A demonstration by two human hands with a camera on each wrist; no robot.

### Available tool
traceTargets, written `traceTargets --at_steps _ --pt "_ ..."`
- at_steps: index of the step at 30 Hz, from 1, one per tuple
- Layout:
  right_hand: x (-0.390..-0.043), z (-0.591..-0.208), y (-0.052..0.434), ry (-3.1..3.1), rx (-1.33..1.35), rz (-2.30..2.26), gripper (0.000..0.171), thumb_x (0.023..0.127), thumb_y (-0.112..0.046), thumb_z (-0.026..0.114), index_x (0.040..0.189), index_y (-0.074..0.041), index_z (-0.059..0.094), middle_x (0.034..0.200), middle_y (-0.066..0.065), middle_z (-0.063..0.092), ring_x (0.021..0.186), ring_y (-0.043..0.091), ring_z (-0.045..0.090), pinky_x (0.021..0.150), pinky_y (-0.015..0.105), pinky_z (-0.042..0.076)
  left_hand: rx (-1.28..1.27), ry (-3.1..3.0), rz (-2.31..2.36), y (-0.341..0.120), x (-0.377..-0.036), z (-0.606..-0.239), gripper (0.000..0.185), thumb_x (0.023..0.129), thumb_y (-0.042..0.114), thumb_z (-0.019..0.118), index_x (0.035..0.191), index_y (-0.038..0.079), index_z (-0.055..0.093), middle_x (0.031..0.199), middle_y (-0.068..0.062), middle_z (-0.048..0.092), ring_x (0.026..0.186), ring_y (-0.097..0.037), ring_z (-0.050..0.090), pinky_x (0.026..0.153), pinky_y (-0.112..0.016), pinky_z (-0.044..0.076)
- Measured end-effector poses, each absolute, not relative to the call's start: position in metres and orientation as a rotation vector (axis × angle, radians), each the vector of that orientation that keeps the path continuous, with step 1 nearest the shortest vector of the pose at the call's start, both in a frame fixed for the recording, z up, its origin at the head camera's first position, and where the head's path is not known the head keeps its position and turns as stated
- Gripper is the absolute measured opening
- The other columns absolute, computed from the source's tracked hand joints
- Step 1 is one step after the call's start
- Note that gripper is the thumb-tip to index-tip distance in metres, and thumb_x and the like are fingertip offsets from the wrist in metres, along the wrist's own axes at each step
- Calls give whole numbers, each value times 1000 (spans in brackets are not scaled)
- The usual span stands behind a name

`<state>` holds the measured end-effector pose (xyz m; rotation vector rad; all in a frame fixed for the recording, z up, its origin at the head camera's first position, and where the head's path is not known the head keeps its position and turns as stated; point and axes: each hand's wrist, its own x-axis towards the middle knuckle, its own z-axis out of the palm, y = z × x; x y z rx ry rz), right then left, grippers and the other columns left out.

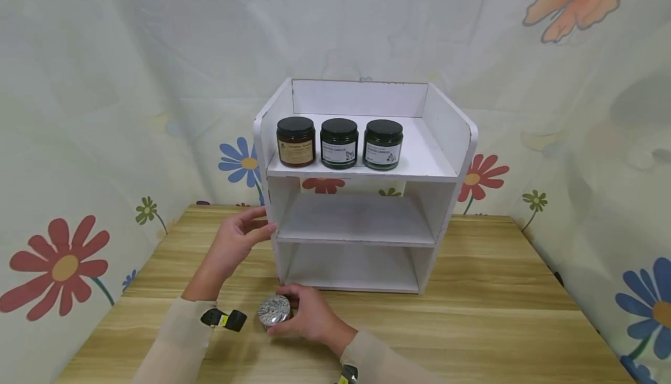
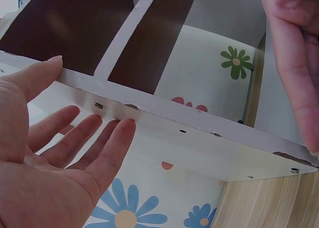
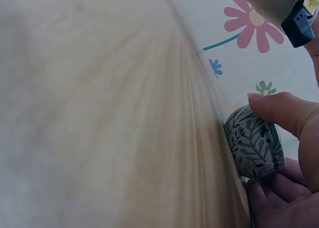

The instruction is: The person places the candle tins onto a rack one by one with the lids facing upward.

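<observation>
A small round tin [image 1: 274, 310] with a black-and-white leaf pattern sits on the table in front of a white shelf unit [image 1: 356, 241]. My right hand [image 1: 313, 316] grips it, thumb on the near side and fingers on the far side. The leaf pattern on the tin [image 3: 253, 142] shows clearly in the right wrist view. At the shelf's left side is my left hand [image 1: 234, 244]. In the left wrist view its thumb [image 2: 42, 76] lies at the panel's edge, with relaxed fingers [image 2: 112, 153] along the panel's outer face.
Three dark lidded candle jars stand in a row on the top shelf: an amber jar [image 1: 296, 142], a green jar [image 1: 339, 144] in the middle and another green jar [image 1: 383, 145]. A wooden table [image 1: 498, 291] carries the unit. Behind hangs a flowered curtain [image 1: 173, 81].
</observation>
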<state>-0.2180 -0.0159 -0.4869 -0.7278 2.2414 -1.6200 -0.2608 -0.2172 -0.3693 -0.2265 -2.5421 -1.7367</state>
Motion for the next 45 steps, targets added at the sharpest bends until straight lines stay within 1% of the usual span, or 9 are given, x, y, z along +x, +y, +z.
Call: traceTargets --at_steps 7,14,27,32,37,40,45 --pt "-217 -487 -16 2235 -702 -1623 71 70 -14 96 132 -3 64 130 4 68 109 5 67 93 16 54 -218 -2540 -1738 -218 -261 -371 67 91 51 74 148 20 55 151 -7 55 136 -34 57 111 -59 47" --pt "-219 -491 -17 2255 -714 -1632 70 68 -14 96 130 -4 66 124 1 70 104 2 67 90 15 53 -227 -2524 -1727 -216 -259 -370 64 92 49 74 146 20 57 150 -7 57 134 -34 58 109 -58 50" --pt "-220 -491 -17 2301 -731 -1621 69 66 -16 97 128 -4 68 122 2 71 103 2 68 89 15 54 -229 -2519 -1738 -217 -261 -370 65 92 49 74 147 20 56 151 -6 55 135 -34 58 110 -60 48" --pt "-219 -490 -16 2269 -702 -1647 67 67 -14 97 127 -5 68 121 0 71 101 0 67 88 14 54 -223 -2526 -1736 -217 -261 -370 65 91 50 74 146 20 56 151 -6 55 135 -34 58 110 -60 48" --pt "-218 -489 -15 2217 -672 -1686 63 68 -11 96 126 -6 69 121 1 71 103 4 68 89 16 56 -232 -2525 -1734 -216 -261 -370 64 92 49 74 146 20 57 150 -6 56 134 -34 58 109 -58 49" --pt "-218 -489 -14 2193 -666 -1713 62 68 -8 95 125 -6 69 122 2 71 103 6 69 89 17 57 -235 -2525 -1730 -216 -261 -370 64 92 49 74 146 20 57 150 -6 56 134 -34 58 109 -58 50" --pt "-216 -490 -14 2175 -665 -1746 62 68 -5 95 124 -4 69 121 3 72 102 5 69 88 15 56 -239 -2528 -1718 -217 -261 -371 64 92 50 74 147 21 57 151 -6 55 134 -34 58 109 -58 50"
